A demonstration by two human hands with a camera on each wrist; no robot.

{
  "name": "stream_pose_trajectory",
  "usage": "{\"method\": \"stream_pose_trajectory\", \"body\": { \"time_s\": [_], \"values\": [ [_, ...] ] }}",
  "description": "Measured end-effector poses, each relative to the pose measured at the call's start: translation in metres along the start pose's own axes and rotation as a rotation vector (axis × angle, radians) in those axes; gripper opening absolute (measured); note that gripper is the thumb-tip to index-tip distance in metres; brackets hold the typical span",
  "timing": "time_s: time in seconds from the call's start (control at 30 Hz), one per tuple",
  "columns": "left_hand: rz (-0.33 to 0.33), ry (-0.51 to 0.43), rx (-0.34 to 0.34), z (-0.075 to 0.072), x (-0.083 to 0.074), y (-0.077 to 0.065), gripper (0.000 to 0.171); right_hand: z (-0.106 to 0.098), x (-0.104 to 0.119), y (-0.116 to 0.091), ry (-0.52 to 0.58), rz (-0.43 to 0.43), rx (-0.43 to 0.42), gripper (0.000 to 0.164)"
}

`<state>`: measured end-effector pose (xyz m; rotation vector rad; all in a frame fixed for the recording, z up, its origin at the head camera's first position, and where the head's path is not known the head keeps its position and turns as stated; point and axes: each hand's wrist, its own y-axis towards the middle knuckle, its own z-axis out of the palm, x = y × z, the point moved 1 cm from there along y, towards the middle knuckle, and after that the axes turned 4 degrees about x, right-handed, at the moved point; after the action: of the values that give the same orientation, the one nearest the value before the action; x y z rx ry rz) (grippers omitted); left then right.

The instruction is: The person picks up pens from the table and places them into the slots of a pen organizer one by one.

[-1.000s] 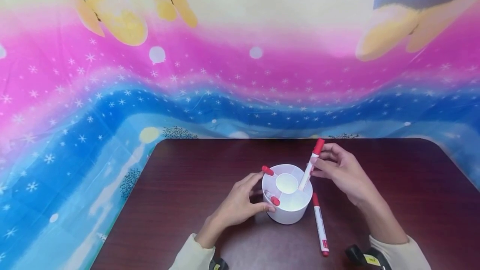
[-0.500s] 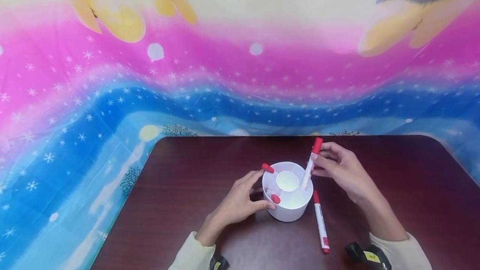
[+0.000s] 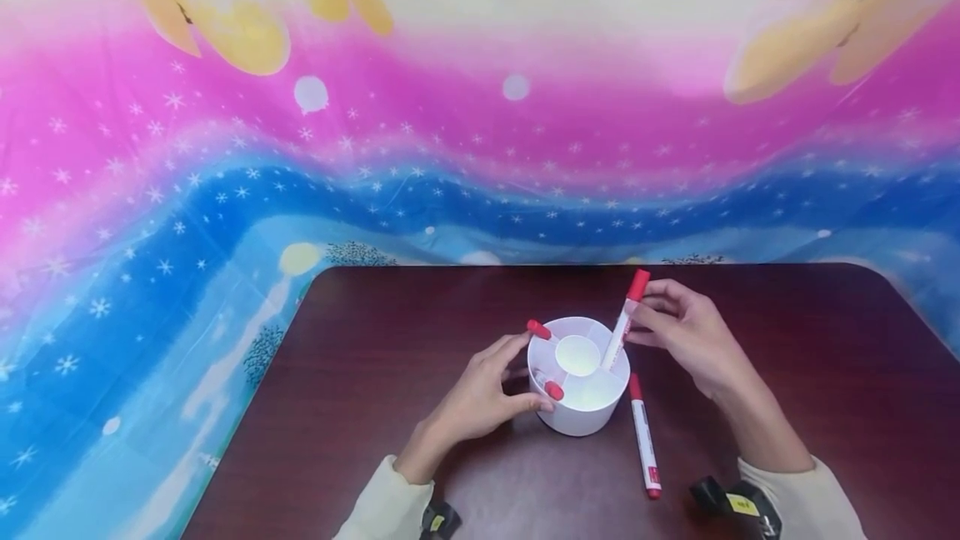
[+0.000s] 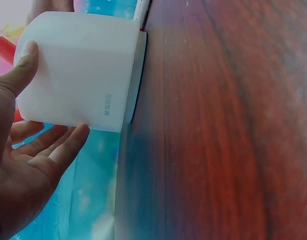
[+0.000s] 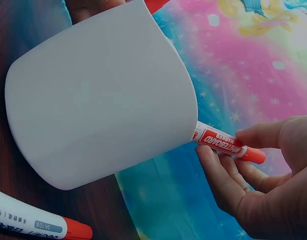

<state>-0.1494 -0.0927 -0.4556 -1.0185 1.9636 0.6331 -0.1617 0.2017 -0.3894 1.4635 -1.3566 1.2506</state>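
Note:
A round white desk organizer (image 3: 581, 421) with a central cup and divided outer compartments stands on the table. My left hand (image 3: 480, 394) grips its left side, thumb on the near wall and fingers around the far side, as the left wrist view shows. Between thumb and fingers, my right hand (image 3: 693, 340) pinches a whiteboard marker (image 5: 218, 140) with a red cap. That marker leans to the right, its lower end inside the organizer's right compartment. Two red-ended markers rest in the left compartments: one at the back (image 3: 538, 329), one nearer the front (image 3: 553, 390).
Another red-capped marker (image 3: 643, 444) lies on the dark wooden table (image 3: 787, 340), just right of the organizer. A colourful printed cloth (image 3: 480, 148) hangs behind the table's back edge. Black straps with cameras (image 3: 738, 507) sit at the wrists.
The lower end of the held marker has shifted slightly outward toward the organizer's right wall. The head view has tilted a little; the left hand keeps its grip.

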Motion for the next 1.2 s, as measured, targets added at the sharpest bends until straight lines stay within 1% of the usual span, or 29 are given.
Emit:
{"method": "stream_pose_trajectory", "body": {
  "time_s": [0.13, 0.43, 0.77, 0.97, 1.07, 1.2],
  "values": [
    [0.011, 0.0, 0.0, 0.0, 0.001, 0.001, 0.095, 0.001, 0.0, 0.0, 0.021, 0.008, -0.005, 0.055],
    [0.003, 0.005, 0.001, 0.0, 0.001, 0.001, 0.096, 0.002, -0.001, 0.001, -0.005, 0.003, -0.003, 0.055],
    [-0.005, -0.003, 0.002, 0.0, -0.001, 0.001, 0.096, 0.009, -0.003, 0.001, -0.012, -0.071, 0.008, 0.05],
    [-0.005, -0.008, 0.002, 0.0, -0.001, 0.001, 0.096, 0.011, -0.003, 0.001, -0.028, -0.084, 0.002, 0.048],
    [-0.013, -0.012, 0.001, 0.0, -0.001, 0.001, 0.096, 0.011, -0.004, 0.001, -0.074, -0.084, -0.004, 0.046],
    [-0.014, -0.008, 0.0, 0.0, -0.002, 0.001, 0.097, 0.01, -0.003, 0.001, -0.174, -0.074, -0.023, 0.047]
  ]
}}
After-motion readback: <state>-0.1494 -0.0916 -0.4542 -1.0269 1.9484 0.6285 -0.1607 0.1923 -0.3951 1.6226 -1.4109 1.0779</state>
